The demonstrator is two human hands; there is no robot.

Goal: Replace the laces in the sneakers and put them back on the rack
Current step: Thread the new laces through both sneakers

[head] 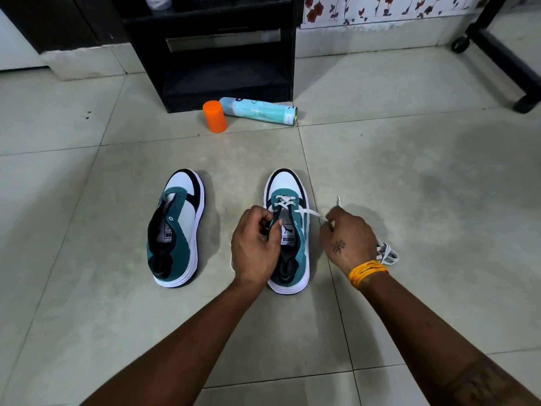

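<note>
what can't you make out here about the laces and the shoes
Head view, the only one:
- Left end of the white lace: hidden by the left hand.
- Bundle of lace: mostly behind the right hand.
- Rack: top cut off by the frame edge.
- Spray can print: too small.

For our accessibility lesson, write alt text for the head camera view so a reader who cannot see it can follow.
A person threads a white lace through the right-hand sneaker on a tiled floor, the left hand holding the sneaker's edge and the right hand pulling the lace. A second sneaker sits unlaced beside it; beyond lie a spray can and orange cap before a black rack.
</note>
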